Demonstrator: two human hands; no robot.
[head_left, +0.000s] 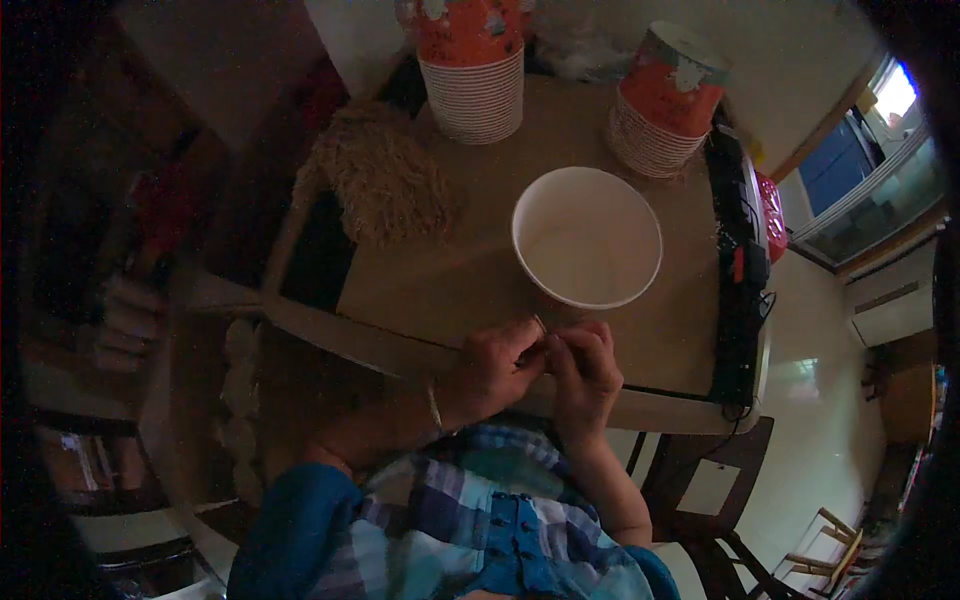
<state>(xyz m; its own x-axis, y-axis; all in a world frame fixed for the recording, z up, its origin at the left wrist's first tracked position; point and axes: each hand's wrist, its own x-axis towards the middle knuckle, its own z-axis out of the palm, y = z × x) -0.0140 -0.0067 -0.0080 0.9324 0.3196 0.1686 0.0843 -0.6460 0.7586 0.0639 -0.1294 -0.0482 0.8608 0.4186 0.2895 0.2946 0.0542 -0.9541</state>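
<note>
My left hand [500, 357] and my right hand [588, 372] meet at the table's front edge, fingertips almost touching. Both are closed in a pinch. A short, thin, light piece [541, 324] shows at the left fingertips; it is too small to name, and what lies between the fingers is hidden. Just beyond them stands a large white paper tub [588, 240], its open mouth facing up and nothing visible inside. To the left of the tub lies a shaggy bundle of brown fibre or yarn [380, 180].
At the back of the brown-covered table [430, 300] stand a tall stack of red-orange and white tubs [470, 90] and a second stack [668, 105]. Dark gear with cables [738, 270] runs along the right edge. A dark chair [705, 480] stands at the right.
</note>
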